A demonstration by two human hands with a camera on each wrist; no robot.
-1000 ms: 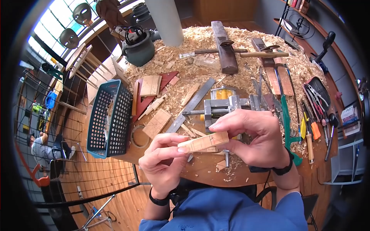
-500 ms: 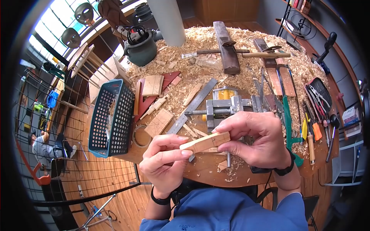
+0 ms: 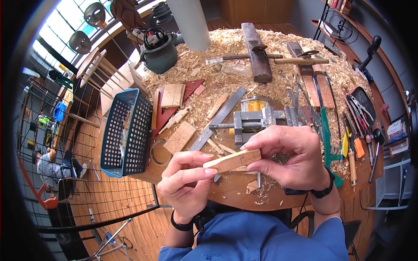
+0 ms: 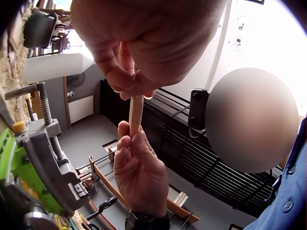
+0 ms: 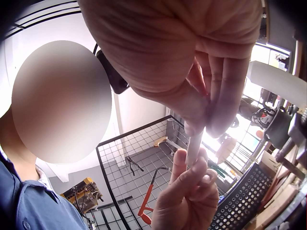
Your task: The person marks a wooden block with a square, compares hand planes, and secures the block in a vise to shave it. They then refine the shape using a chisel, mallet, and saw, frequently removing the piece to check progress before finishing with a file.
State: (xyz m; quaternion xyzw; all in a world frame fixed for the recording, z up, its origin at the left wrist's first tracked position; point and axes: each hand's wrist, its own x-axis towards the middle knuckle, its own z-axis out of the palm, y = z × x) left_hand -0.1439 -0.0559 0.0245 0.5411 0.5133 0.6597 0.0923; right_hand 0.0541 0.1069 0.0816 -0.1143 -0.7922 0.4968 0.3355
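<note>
A small pale wooden block with pencil lines on its face is held up over the near edge of the workbench. The left hand pinches its left end between fingers and thumb. At the other end, the right hand grips it with thumb below and index finger above. From the left wrist, the block shows as a thin strip between the two hands. In the right wrist view, the right hand hides much of the block. Just beyond the hands stands a metal vise.
A steel ruler, a red triangle and wood offcuts lie left of the vise, by a green perforated basket. Wood planes rest among shavings behind. A green-handled saw and chisels lie right.
The block has been turned slightly in the fingers, so its marked face and pale upper edge show differently. Both hands keep their hold and have barely moved.
</note>
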